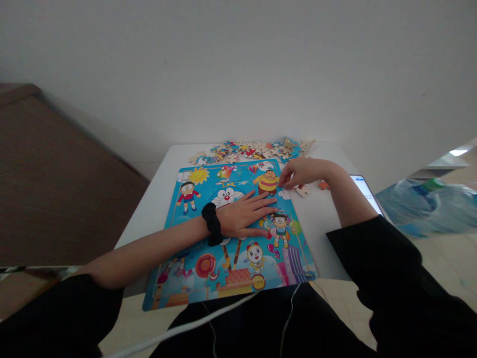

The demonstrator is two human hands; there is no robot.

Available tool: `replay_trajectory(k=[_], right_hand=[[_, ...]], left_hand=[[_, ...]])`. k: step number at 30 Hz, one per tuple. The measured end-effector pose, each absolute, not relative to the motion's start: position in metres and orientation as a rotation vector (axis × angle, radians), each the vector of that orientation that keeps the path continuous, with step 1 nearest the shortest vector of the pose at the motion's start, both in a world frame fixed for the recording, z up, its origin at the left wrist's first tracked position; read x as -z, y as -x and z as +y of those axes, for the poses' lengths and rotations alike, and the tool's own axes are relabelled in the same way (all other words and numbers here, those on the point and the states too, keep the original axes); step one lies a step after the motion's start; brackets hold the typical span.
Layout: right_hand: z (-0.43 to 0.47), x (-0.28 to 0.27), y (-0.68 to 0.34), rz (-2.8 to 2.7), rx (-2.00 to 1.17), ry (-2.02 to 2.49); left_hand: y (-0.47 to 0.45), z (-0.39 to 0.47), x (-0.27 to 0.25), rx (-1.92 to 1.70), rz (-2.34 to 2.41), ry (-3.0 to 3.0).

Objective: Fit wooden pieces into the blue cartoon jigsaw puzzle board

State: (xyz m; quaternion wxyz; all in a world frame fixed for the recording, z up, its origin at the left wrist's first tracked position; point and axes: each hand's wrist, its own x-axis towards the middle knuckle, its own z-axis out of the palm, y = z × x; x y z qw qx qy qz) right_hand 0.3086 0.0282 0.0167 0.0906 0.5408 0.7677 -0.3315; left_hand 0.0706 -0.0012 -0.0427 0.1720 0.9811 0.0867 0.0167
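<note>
A blue cartoon jigsaw puzzle board (219,181) lies on a small white table, its near edge reaching past the table's front. My left hand (246,216), with a black scrunchie (212,223) at the wrist, rests flat on the middle of the board with fingers spread, covering part of the central figure. At the board's upper right edge, beside the figure in a yellow striped shirt (267,181), my right hand (300,173) has its fingertips pinched together and pointing down. Whatever they hold, if anything, is hidden. Near that hand lies a loose puzzle piece (303,190), pale side up.
A heap of loose puzzle pieces (253,150) spreads along the table's back, against the wall. A phone (367,195) with a lit screen lies at the right edge. White cable (194,324) crosses above my lap. Clear plastic wrapping (428,206) is at the far right, a brown panel (63,184) at left.
</note>
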Motion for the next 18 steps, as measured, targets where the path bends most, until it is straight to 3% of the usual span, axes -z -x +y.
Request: replay_trajectory(k=[18], right_hand=[[0.028,-0.024,-0.311,2.383,0.844,-1.565]], left_hand=[[-0.082,0.002,0.035,-0.119,0.251,-2.831]])
